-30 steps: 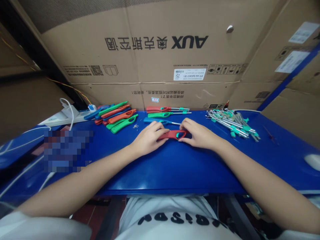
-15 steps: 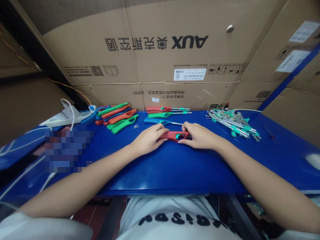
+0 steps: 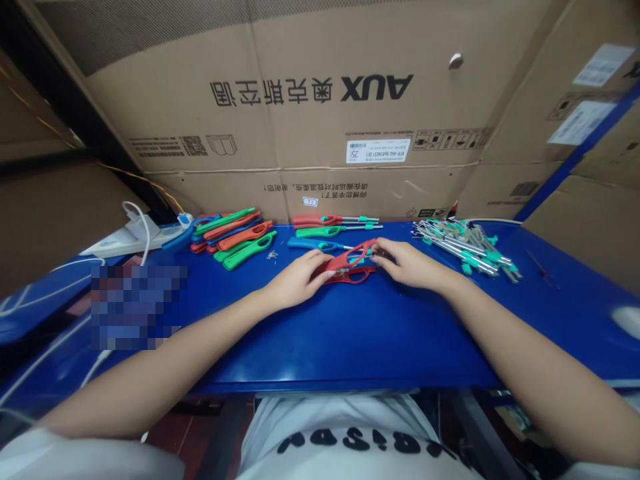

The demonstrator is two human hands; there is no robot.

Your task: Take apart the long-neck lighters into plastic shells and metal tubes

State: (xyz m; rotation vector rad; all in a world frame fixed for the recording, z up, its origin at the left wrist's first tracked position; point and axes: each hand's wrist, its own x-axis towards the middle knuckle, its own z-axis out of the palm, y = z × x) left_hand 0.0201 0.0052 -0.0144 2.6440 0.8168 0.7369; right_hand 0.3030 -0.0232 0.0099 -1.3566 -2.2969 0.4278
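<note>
My left hand (image 3: 297, 279) grips the closed end of a red lighter casing (image 3: 356, 255), whose two halves stand apart at the right. Between the halves, teal and clear inner parts show. My right hand (image 3: 407, 265) has its fingertips pinched at the casing's right end, on the teal and metal inner part (image 3: 367, 256); the fingers partly hide it. Just behind my hands lies a blue gas lighter (image 3: 315, 245) with a metal rod. Farther back are a green lighter (image 3: 320, 232) and red lighters (image 3: 317, 220), also with metal rods.
Several coloured casings (image 3: 235, 233) are piled at the back left. A heap of metal rods with green parts (image 3: 463, 247) lies on the right of the blue table (image 3: 320, 347). White cables and a power strip (image 3: 123, 241) are at left; a cardboard wall (image 3: 290, 127) stands behind.
The red casing has gone from closed together to spread into two halves. My right hand has shifted slightly right and up, from the casing onto the inner part.
</note>
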